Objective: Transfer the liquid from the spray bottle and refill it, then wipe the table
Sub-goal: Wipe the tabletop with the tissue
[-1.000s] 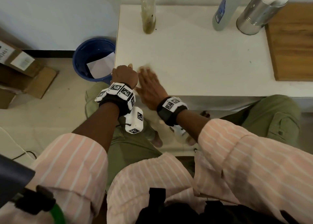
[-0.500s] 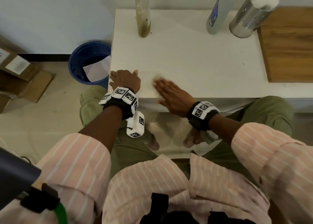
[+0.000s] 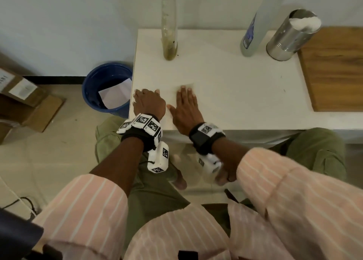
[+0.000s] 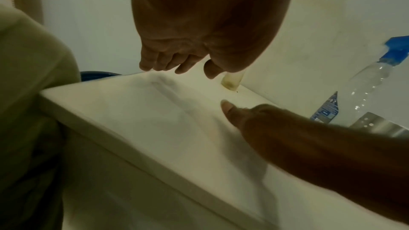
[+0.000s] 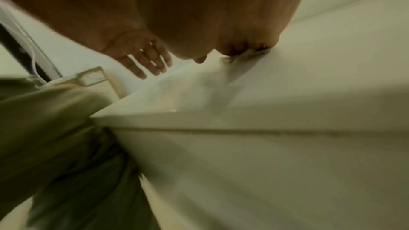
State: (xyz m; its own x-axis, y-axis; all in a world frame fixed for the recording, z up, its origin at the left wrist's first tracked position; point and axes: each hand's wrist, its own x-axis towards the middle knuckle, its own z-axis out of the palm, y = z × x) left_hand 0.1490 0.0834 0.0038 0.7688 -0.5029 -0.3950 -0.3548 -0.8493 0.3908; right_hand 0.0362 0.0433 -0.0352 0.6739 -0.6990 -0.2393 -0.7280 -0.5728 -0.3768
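Observation:
My right hand [image 3: 185, 104] lies flat on the white table [image 3: 225, 79] near its front left. Its straight fingers press a small white tissue [image 3: 189, 85] onto the surface; the tissue [image 5: 245, 54] peeks out under the fingertips in the right wrist view. My left hand [image 3: 148, 102] rests on the table's front left corner with relaxed fingers and holds nothing. The clear spray bottle [image 3: 255, 24] with a blue label stands at the back of the table, and its blue head [image 4: 396, 50] shows in the left wrist view.
A tall glass tube [image 3: 169, 34] with greenish residue stands at the back left. A metal canister [image 3: 288, 38] stuffed with white tissue stands beside the spray bottle. A wooden board [image 3: 334, 69] covers the right end. On the floor left are a blue bucket [image 3: 106, 87] and cardboard boxes [image 3: 19, 94].
My right hand slid the tissue right and toward the front edge, then back left and farther in. The left hand stayed at the corner.

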